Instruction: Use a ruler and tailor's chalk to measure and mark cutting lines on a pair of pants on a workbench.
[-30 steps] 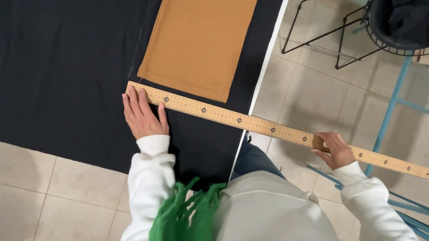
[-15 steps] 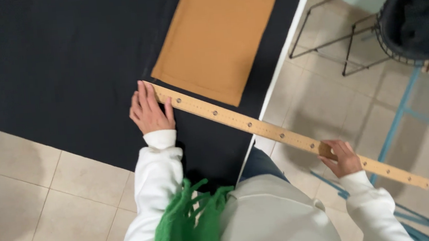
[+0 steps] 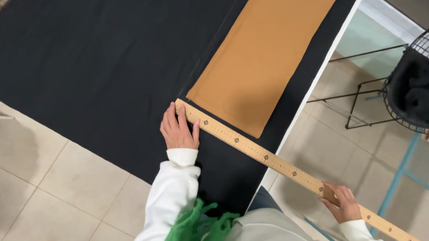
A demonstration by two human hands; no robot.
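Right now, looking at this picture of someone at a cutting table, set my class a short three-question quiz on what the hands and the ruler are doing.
1. True or false: the left hand lies flat on the black cloth at the near end of the wooden ruler.
2. What does the right hand have in its grip?
A. the brown cloth
B. the wooden ruler
C. the wire chair
3. Fill the gap: the ruler runs along the short edge of the ______ cloth.

Key
1. True.
2. B; the right hand holds the ruler where it sticks out past the table edge.
3. Brown.
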